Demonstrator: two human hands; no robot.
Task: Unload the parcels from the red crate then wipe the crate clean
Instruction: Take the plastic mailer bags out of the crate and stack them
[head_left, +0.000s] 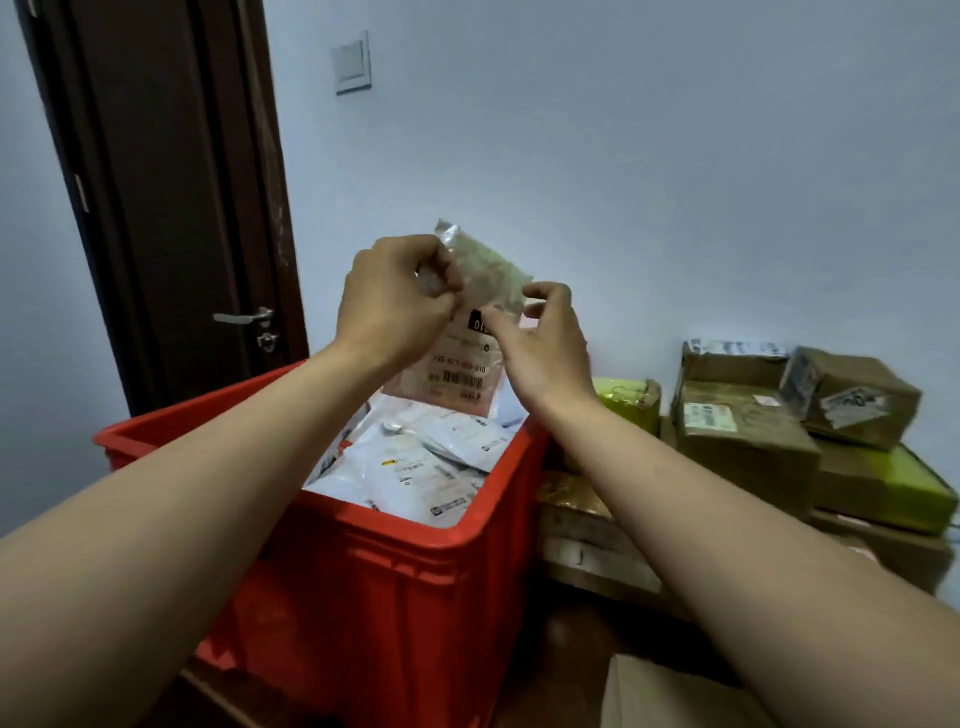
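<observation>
Two forearms are reaching out over the red crate (415, 597), which is sitting heaped with white parcels (410, 467). The left hand (395, 296) is pinching one small labelled packet (462, 364) with curled fingers, and the right hand (540, 338) is gripping its other edge between thumb and fingertips, holding it above the crate. Taped boxes (748, 441) are lying stacked to the right, against the wall.

Body in view: two hands and two forearms, all bare.
Left hand (395, 296) and right hand (540, 343) uncovered; left forearm (208, 467) and right forearm (701, 493) bare from wrist to frame edge. Slender build noted. Nails and finer surface detail too blurred to record.
</observation>
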